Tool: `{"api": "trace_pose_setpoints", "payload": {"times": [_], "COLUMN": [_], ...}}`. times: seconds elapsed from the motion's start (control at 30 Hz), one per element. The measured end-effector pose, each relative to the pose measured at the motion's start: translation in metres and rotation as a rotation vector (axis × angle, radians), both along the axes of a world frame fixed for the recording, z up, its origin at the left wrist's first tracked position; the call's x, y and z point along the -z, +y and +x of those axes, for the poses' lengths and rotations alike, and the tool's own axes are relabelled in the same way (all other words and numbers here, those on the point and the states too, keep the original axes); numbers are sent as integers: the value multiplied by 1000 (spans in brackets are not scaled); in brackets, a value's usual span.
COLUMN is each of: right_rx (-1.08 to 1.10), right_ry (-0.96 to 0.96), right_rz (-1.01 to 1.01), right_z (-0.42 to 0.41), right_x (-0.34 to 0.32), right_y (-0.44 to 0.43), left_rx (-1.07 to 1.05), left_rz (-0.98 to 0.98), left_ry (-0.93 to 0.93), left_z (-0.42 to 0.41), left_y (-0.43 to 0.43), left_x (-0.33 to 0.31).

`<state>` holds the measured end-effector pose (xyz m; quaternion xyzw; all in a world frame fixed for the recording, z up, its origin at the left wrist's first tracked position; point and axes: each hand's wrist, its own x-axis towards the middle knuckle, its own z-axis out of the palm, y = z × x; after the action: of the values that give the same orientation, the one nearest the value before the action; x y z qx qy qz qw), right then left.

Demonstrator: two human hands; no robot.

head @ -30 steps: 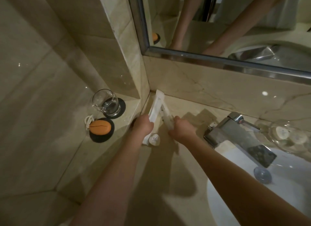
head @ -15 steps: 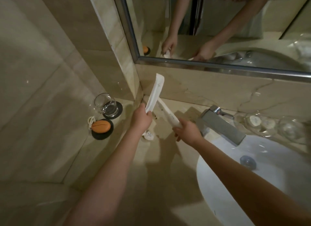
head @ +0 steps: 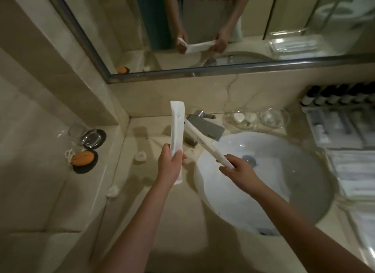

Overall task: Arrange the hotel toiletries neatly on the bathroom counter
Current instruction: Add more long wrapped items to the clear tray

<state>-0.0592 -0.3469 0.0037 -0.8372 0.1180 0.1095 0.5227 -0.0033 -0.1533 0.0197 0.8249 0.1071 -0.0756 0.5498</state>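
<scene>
Two packets are held aloft, mid-carry: left hand [head: 170,165] grips the upright packet [head: 177,126], right hand [head: 238,170] pinches the slanting packet [head: 203,145] above the basin [head: 263,191]. Next, I judge, lay both down side by side. Bare counter [head: 134,183] lies below and left of the left hand; the basin rim runs under the right.

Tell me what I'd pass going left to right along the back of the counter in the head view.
Orange oval object → small round white tub → white packet in the left hand → faucet → glass dish of soaps → row of dark bottles.
</scene>
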Motion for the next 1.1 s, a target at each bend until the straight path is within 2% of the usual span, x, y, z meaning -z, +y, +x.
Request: {"api": "trace_pose_setpoints", "payload": {"times": [0.1,0.23,0.33,0.5,0.63,0.87,1.0,1.1], "right_rx": [55,177,223,229,267,387,656,829], "right_ry": [-57,-311,-387,-402,-312,56,-4,-46], "right_rz": [-51,-364,-501,-587,-638,-185,290,523], "right_z": [-27,-63,-84,-112,-138,-180,-213,-234], "right_x": [3,10,16,24,27,29,27,28], "right_y": [-29,-70,-100,-138,-167,-223,-257,-279], "left_rx": [33,68,66,195,233,339,359,424], "left_rz": [-39,-117,-177,-181,-223,-237,-245,-196], "left_ry": [-19,-71,-83,-56,0,11,8,31], "left_z": [-11,-24,-28,-40,-53,-81,-95,-104], "left_y": [-34,-85,-123,-182,-223,-292,-322,-339], "left_x": [-1,-8,-15,-22,-26,-27,-24,-15]}}
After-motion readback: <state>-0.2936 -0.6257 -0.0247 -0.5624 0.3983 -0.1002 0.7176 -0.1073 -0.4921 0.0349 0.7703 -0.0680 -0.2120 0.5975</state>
